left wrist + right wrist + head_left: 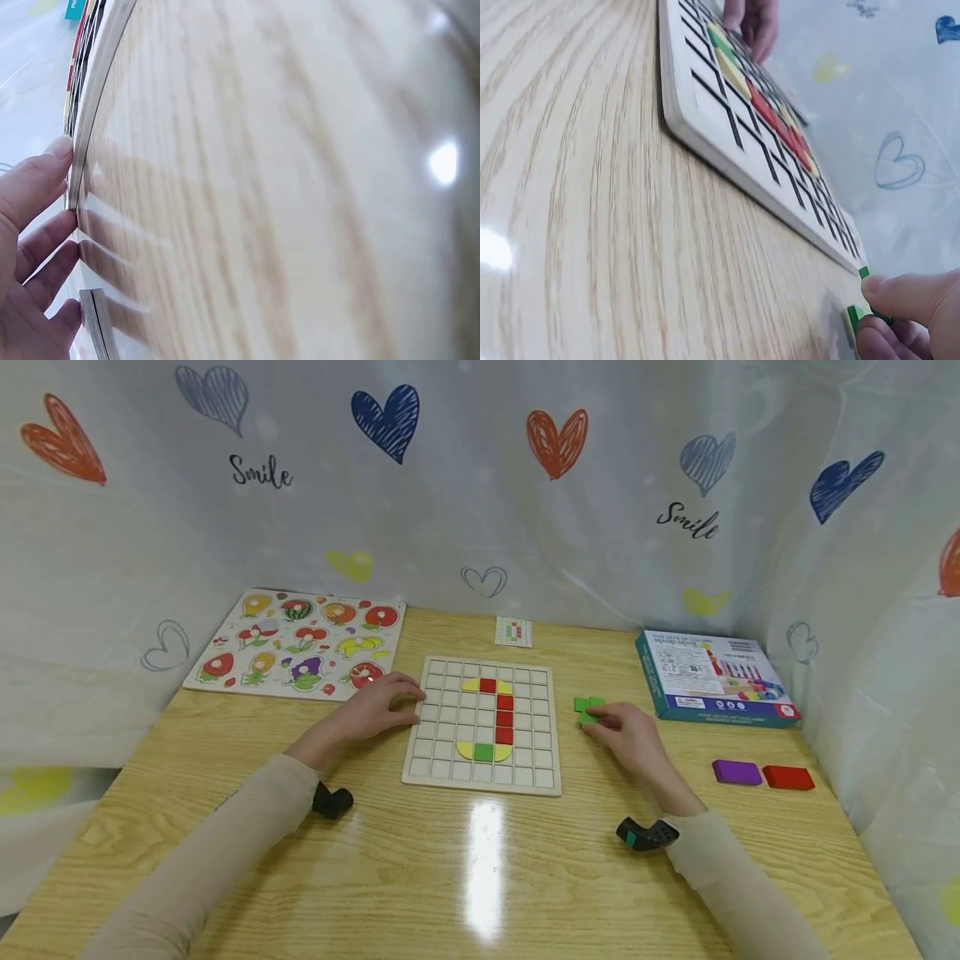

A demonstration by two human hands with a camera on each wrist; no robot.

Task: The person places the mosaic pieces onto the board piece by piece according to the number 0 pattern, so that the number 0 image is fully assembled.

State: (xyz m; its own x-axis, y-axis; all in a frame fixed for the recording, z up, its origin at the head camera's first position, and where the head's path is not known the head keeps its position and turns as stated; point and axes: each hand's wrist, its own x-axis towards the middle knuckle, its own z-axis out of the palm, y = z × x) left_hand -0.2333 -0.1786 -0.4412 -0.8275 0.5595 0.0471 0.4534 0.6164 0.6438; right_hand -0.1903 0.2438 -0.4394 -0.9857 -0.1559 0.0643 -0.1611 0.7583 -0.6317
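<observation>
A wooden grid board (442,768) lies flat, holding red squares (504,718), a green square (483,752) and yellow rounded corner pieces (465,749). At the board's left edge rests my left hand (375,706), thumb and fingers extended; the left wrist view shows the thumb (58,148) against that edge. To the right of the board, several small green square tiles (582,703) lie close together. My right hand (628,739) pinches one green tile (864,271) between thumb and fingers, its fingertips partly covering the group.
A small pattern card (513,632) lies behind the board. Back left is a fruit puzzle board (345,668); back right, a boxed set (712,681). Purple (737,772) and red blocks (788,777) sit at the right. Curtains (465,510) enclose the table.
</observation>
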